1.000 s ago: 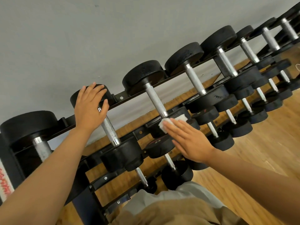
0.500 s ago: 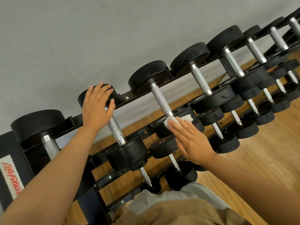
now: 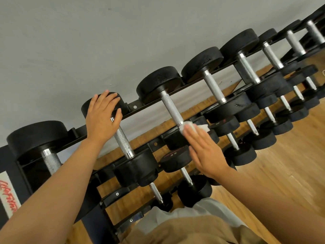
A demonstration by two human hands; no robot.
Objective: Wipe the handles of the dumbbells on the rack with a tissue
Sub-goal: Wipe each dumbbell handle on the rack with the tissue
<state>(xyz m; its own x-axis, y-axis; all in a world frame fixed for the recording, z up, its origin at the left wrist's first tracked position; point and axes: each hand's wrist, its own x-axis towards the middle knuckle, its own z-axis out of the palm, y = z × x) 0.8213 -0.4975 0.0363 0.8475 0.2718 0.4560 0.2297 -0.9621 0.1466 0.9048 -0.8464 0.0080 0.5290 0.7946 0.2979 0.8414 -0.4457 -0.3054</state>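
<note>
Grey wall (image 3: 88,41) fills the upper half, plain and matte. Wooden floor (image 3: 290,164) beyond and under the rack, glossy plank grain. Black metal rack (image 3: 135,107) runs diagonally from lower left to upper right, several tiers; its left end post is cut off by the frame edge, with a white label and red lettering only partly readable. Dumbbells sit across the rack rails, round black rubber heads, knurled silver handles with smooth chrome collars; those at the far right end of the rack are small and blurred.

Left arm reaches up from lower left to the rack's top tier. Left hand (image 3: 101,117) lies palm down on the far head of the second dumbbell (image 3: 137,166), fingers straight and spread, thumb across the top of its handle (image 3: 123,140), gripping nothing.

Right arm comes in from lower right, blurred at the forearm. Right hand (image 3: 204,150) is flat, fingers straight and together, pressing a white crumpled tissue (image 3: 189,126) against the near end of the third dumbbell handle (image 3: 171,109) on the rack's top tier, just by the collar. The hand hides the near head of that dumbbell and most of the tissue; one corner pokes out to the right of the fingertips.

Tan trousers and grey shirt hem at bottom edge, below the rack, cut off.
</note>
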